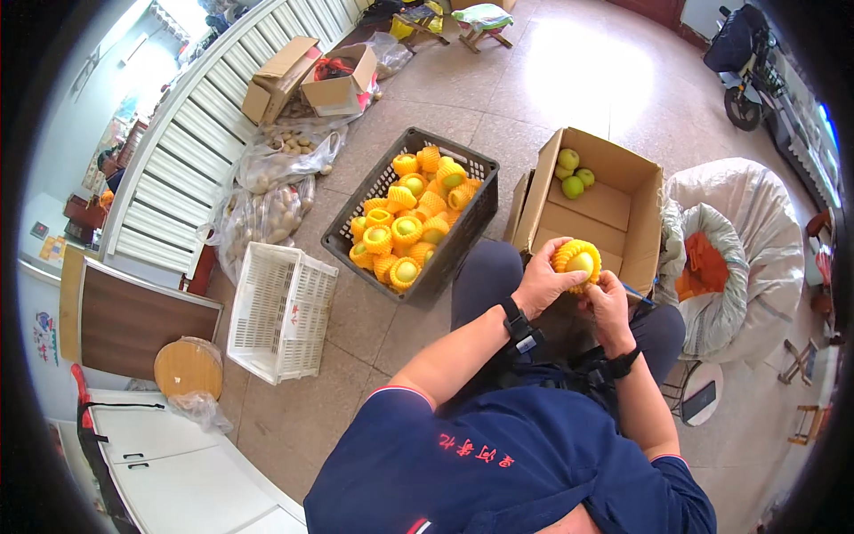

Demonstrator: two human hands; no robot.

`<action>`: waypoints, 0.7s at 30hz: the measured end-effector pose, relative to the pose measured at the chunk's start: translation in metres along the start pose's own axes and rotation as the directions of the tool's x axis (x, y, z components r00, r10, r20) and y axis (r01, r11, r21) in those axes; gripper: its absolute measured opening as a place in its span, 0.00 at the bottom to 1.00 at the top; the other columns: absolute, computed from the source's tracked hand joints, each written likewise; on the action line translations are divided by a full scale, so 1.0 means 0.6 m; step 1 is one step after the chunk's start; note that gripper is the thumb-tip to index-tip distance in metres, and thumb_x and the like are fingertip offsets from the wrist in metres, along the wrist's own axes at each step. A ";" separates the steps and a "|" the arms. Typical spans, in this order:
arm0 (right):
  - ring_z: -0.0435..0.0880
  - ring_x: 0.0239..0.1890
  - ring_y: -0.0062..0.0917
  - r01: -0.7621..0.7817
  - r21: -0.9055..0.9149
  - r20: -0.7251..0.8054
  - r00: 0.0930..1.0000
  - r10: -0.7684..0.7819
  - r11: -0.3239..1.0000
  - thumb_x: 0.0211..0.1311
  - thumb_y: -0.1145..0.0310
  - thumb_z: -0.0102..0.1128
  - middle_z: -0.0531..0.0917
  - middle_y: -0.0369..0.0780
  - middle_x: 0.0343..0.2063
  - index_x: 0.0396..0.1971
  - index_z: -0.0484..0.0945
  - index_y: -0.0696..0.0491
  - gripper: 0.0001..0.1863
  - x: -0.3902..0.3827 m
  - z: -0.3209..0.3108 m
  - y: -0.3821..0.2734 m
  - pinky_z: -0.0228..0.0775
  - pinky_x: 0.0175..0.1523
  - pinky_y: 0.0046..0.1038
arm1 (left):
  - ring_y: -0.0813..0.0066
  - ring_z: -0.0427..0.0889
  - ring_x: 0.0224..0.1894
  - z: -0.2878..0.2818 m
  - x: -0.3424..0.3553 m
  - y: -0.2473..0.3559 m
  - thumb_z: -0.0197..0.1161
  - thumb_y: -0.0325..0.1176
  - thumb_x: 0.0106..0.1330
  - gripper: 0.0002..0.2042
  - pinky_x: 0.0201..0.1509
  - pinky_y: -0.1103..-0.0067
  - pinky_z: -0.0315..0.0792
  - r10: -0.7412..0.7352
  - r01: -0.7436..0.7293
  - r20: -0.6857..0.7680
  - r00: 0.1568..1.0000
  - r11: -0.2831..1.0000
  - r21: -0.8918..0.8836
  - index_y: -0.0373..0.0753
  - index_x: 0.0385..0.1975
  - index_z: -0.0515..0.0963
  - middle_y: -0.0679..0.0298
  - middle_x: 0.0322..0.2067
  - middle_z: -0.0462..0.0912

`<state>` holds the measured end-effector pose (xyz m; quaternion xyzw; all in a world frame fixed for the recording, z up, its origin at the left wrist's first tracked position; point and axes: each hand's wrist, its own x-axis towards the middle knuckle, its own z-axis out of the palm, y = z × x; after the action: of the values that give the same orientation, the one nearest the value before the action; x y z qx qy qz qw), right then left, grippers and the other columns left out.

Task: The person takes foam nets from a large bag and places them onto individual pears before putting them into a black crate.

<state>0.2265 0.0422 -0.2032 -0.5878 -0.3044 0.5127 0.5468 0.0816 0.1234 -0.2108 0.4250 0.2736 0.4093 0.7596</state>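
Above my lap, both of my hands hold a green apple in a yellow foam net [578, 262]; its pale green end shows through the net's opening. My left hand [541, 280] wraps round its left side, thumb across the lower front. The fingers of my right hand [608, 307] pinch the net's lower right edge. Just beyond my hands stands an open cardboard box [583, 216] with several bare green apples [574, 174] in its far left corner. To the left is a dark plastic crate [488, 200] full of net-covered apples [406, 231].
A white plastic basket [280, 313] stands left of me. Clear bags of potatoes [267, 209] and cardboard boxes [341, 82] line the white radiator-like panel. A large white sack [756, 240] with an orange lining is at the right, near a round stool [703, 400] bearing a phone.
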 end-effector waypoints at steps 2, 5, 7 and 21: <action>0.78 0.24 0.16 -0.009 -0.005 0.015 1.000 0.009 1.000 0.65 0.73 0.57 0.81 0.36 0.30 0.40 0.74 0.56 0.06 0.004 0.009 -0.001 0.73 0.29 0.20 | 0.74 0.79 0.54 -0.008 0.000 0.003 0.72 0.22 0.58 0.31 0.61 0.75 0.75 0.025 -0.025 -0.013 1.000 0.999 0.020 0.34 0.62 0.67 0.61 0.53 0.78; 0.78 0.24 0.16 0.009 0.029 -0.003 1.000 -0.009 1.000 0.67 0.72 0.58 0.81 0.36 0.30 0.40 0.74 0.56 0.06 0.008 0.009 -0.010 0.73 0.29 0.20 | 0.75 0.79 0.54 0.000 0.008 0.016 0.73 0.23 0.57 0.32 0.61 0.76 0.75 0.114 -0.111 -0.009 0.993 0.980 0.162 0.33 0.62 0.66 0.61 0.52 0.77; 0.78 0.24 0.16 0.027 0.005 0.032 0.999 -0.028 1.000 0.69 0.71 0.58 0.81 0.36 0.30 0.41 0.74 0.56 0.06 0.020 0.016 -0.009 0.73 0.30 0.20 | 0.74 0.79 0.54 -0.009 0.009 0.021 0.73 0.22 0.57 0.31 0.60 0.76 0.75 0.124 -0.117 -0.040 0.992 0.984 0.135 0.33 0.61 0.66 0.61 0.52 0.78; 0.78 0.24 0.15 0.009 -0.087 0.036 0.999 -0.006 0.996 0.69 0.72 0.58 0.82 0.35 0.32 0.44 0.74 0.54 0.07 0.028 -0.017 0.038 0.72 0.30 0.18 | 0.72 0.80 0.48 -0.348 -0.046 0.159 0.71 0.25 0.57 0.29 0.54 0.76 0.78 0.293 -0.160 -0.583 0.758 0.950 0.269 0.33 0.59 0.67 0.60 0.49 0.78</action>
<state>0.2364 0.0495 -0.2310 -0.6006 -0.3383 0.5073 0.5172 -0.1290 0.2170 -0.2280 0.3730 0.4927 0.5846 0.5257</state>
